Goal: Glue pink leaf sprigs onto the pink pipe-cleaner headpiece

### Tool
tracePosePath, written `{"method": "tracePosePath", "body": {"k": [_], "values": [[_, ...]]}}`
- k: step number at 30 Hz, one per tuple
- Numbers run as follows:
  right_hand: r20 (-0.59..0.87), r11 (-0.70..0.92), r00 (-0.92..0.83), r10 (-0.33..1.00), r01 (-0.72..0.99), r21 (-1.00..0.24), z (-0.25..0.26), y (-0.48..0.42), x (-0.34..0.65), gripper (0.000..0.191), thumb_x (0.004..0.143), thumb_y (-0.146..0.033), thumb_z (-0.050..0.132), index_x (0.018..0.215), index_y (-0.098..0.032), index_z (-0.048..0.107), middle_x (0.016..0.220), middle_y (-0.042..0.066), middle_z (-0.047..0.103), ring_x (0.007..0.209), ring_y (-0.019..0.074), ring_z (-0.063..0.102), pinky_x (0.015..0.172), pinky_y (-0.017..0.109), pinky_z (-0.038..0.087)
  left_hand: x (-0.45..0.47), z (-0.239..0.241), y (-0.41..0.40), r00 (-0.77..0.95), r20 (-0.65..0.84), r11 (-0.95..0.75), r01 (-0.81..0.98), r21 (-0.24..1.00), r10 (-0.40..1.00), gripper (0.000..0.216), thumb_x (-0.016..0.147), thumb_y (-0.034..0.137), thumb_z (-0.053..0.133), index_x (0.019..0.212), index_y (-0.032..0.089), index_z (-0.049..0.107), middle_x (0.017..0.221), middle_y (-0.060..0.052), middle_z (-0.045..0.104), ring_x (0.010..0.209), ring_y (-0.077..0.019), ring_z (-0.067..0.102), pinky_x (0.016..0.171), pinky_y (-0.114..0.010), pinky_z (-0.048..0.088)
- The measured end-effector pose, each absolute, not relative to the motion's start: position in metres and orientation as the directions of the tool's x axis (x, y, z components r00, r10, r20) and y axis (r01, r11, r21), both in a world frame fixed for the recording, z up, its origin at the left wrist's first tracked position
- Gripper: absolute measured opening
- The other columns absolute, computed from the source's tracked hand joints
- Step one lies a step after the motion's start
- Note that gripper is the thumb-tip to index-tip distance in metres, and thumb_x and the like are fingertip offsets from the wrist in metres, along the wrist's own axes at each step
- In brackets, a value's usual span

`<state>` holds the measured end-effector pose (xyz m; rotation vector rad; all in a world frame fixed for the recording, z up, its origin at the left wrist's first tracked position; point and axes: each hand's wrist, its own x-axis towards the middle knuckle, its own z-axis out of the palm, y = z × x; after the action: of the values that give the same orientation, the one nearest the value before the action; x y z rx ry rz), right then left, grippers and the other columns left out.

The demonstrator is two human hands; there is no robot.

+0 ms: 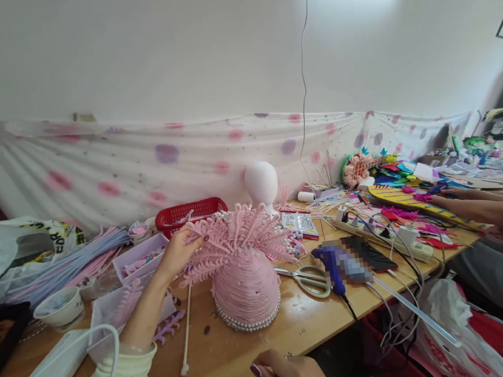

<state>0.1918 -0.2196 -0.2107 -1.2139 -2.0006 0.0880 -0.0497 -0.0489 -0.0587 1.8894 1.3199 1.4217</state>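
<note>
A pink dome-shaped headpiece (pixel 245 287) wrapped in cord, with a pearl rim and a crown of pink feathery fronds (pixel 238 233), stands on the wooden table (pixel 235 355). My left hand (pixel 177 252) reaches from the left and pinches a frond at the crown's left side, fingers closed on it. My right hand (pixel 290 376) rests at the table's near edge, fingers curled, nothing visible in it.
Scissors (pixel 308 279) and a blue glue gun (pixel 334 264) lie right of the headpiece. A red basket (pixel 190 211), a foam head (pixel 261 182), white trays (pixel 139 260), a bowl (pixel 59 307) and a power strip (pixel 376 231) crowd the table. Another person's arm (pixel 478 206) reaches in from the right.
</note>
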Motion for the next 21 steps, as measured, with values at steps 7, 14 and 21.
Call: {"method": "tracePosePath", "body": {"k": [7, 14, 21], "values": [[0.504, 0.432, -0.131, 0.853, 0.719, -0.544, -0.189, -0.214, 0.227, 0.048, 0.1, -0.056, 0.042, 0.078, -0.022, 0.068, 0.054, -0.001, 0.065, 0.045, 0.0136, 0.06, 0.048, 0.022, 0.038, -0.044, -0.054, -0.049, 0.072, 0.511, -0.488, 0.435, 0.756, 0.856, 0.048, 0.063, 0.066, 0.072, 0.077, 0.02, 0.068, 0.094, -0.009, 0.074, 0.1, -0.031, 0.066, 0.098, -0.044, 0.048], [0.632, -0.034, 0.455, 0.627, 0.827, -0.561, -0.163, -0.179, 0.31, 0.07, 0.077, -0.09, 0.039, 0.071, -0.022, 0.057, 0.069, 0.009, 0.065, 0.069, 0.028, 0.06, 0.07, 0.042, 0.047, -0.035, -0.061, -0.049, 0.03, 0.555, -0.508, 0.444, 0.738, 0.831, 0.033, 0.066, 0.056, 0.069, 0.07, 0.023, 0.064, 0.087, -0.006, 0.073, 0.094, -0.0286, 0.066, 0.095, -0.042, 0.051], [0.592, -0.167, 0.503, 0.63, 0.832, -0.53, -0.169, -0.121, 0.334, 0.085, 0.067, -0.087, 0.054, 0.106, -0.013, 0.071, 0.096, 0.02, 0.069, 0.103, 0.0408, 0.057, 0.094, 0.06, 0.036, -0.041, -0.064, -0.049, 0.015, 0.569, -0.507, 0.471, 0.721, 0.823, 0.032, 0.068, 0.053, 0.068, 0.075, 0.023, 0.067, 0.092, -0.007, 0.072, 0.095, -0.028, 0.065, 0.098, -0.04, 0.049]]}}
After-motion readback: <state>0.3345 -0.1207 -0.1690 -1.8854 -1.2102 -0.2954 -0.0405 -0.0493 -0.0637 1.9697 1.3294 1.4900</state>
